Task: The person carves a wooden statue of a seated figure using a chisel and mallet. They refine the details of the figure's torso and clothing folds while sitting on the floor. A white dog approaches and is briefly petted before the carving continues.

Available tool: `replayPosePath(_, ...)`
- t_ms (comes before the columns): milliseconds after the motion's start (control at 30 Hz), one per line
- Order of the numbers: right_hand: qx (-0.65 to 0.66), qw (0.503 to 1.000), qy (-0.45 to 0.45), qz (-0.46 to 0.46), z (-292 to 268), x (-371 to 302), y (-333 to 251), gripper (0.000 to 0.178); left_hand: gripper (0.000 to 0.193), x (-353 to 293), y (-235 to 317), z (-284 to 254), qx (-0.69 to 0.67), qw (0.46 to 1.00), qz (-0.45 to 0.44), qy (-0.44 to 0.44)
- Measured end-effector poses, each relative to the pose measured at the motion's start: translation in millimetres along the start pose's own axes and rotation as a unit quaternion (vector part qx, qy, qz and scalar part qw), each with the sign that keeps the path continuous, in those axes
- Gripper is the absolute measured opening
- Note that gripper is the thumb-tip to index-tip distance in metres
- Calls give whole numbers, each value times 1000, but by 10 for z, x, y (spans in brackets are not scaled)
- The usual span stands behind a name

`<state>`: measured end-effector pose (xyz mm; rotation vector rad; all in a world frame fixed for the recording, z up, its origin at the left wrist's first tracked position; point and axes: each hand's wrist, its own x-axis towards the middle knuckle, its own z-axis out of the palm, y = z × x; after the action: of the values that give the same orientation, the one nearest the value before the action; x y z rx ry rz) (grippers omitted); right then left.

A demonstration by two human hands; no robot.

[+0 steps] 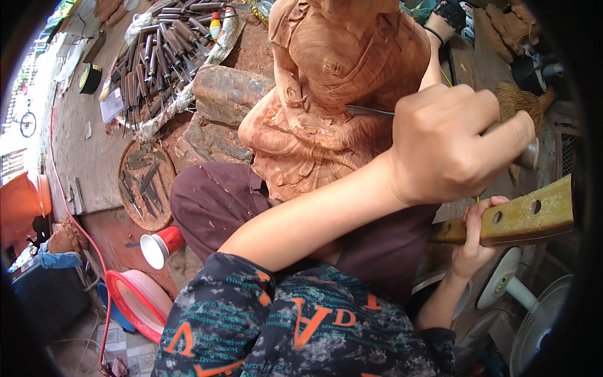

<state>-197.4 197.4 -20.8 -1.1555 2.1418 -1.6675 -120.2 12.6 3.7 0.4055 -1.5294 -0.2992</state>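
A carved reddish-brown wooden figure [339,69] stands upright before me, against my legs in dark maroon trousers. Across my body reaches my left arm, its hand [461,147] closed in a fist right of the figure. The fist grips a chisel; its thin metal blade [372,110] meets the figure's carved folds, and a rounded metal end [532,154] shows beyond the fingers. Most of the handle is hidden. Lower right, my right hand [477,242] wraps round a long yellowish bar with round holes [531,213], which widens toward the right.
Many chisels [166,53] lie heaped at upper left, and an oval tray [168,217] holds dark blades. A red-and-white cup [157,248] lies tilted by my knee. A fan [546,327] stands at lower right. Behind the figure shows another person's dark-gloved hand [449,16].
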Motion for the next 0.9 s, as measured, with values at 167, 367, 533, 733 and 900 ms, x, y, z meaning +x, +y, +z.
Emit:
replayPosePath(167,33,999,11,-11,58,17,-97,35,15,5,-2,4,3,1000,17,11)
replayPosePath(367,-98,995,-7,-8,77,-6,-185,34,12,3,-34,21,-9,1000,0,11)
replayPosePath(533,-128,992,-11,8,90,-56,-34,35,10,-14,-42,61,2,1000,-16,-21)
replayPosePath(733,-73,997,-2,13,-11,-80,120,36,11,-54,-48,56,10,999,-4,-43)
replayPosePath(900,-18,996,-7,86,-23,-100,100,44,11,-82,-74,-6,2,998,-12,-56)
